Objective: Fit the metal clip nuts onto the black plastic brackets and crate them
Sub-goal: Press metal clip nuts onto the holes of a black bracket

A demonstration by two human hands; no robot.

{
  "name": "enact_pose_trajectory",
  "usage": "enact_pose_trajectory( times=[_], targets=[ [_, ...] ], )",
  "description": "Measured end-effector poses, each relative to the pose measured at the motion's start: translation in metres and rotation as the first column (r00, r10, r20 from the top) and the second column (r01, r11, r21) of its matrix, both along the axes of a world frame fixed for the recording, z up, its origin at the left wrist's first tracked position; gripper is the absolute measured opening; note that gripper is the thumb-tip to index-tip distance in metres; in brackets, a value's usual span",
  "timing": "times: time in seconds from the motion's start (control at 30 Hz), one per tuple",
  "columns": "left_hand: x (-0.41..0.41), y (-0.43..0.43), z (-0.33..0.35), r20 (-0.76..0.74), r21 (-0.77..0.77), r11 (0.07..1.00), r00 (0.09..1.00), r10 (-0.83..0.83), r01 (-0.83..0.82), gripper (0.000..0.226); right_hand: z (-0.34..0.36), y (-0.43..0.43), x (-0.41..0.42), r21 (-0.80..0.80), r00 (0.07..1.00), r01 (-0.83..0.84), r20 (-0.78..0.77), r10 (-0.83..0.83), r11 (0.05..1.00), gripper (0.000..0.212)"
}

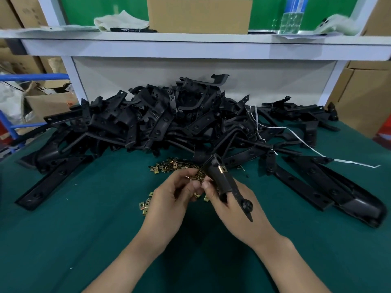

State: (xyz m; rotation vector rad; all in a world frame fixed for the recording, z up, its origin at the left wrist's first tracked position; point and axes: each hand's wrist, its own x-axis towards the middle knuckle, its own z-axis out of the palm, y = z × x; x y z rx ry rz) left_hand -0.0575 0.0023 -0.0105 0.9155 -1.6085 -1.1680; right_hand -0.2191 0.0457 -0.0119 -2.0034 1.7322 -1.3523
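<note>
My right hand (231, 203) grips a black plastic bracket (223, 178) held upright over the green table, with one brass clip nut (222, 169) sitting on its upper part. My left hand (171, 199) is just left of it and pinches a small clip nut (191, 177) between thumb and fingertips. A loose heap of brass clip nuts (169, 166) lies just beyond the hands, with a few more clip nuts (145, 205) by my left hand. A big pile of black brackets (160, 121) covers the back of the table.
Long black brackets lie to the left (53, 182) and right (330, 187) of the hands. A white strap (300, 136) trails over the pile at right. The shelf above carries a cardboard box (198, 15), a cloth, a marker and a water bottle (293, 15).
</note>
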Motion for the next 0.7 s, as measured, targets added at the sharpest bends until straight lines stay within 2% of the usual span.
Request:
enact_pose_trajectory(
  times=[0.13,0.17,0.3,0.53,0.7],
  targets=[
    [0.004,-0.007,0.003,-0.066,-0.02,0.994,0.992,0.105,-0.107,0.005,-0.002,-0.002,-0.003,-0.029,0.996,0.09,-0.012,-0.09,0.996,0.02],
    [0.004,-0.007,0.003,-0.07,-0.024,0.993,0.991,0.112,-0.114,0.008,-0.003,-0.003,-0.004,-0.029,0.993,0.113,-0.016,-0.113,0.993,0.02],
    [0.004,-0.006,0.004,-0.1,-0.011,0.998,0.993,0.068,-0.069,0.02,-0.002,-0.003,-0.007,-0.056,0.981,0.187,-0.038,-0.189,0.981,0.019],
    [0.003,-0.001,0.008,-0.182,0.042,0.998,0.983,-0.028,0.037,0.025,-0.003,-0.004,-0.014,-0.03,0.952,0.276,-0.128,-0.277,0.961,0.013],
    [0.003,0.002,0.012,-0.161,0.023,0.999,0.986,-0.041,0.046,0.022,-0.004,-0.007,-0.015,-0.016,0.92,0.346,-0.192,-0.342,0.938,0.017]
  ],
)
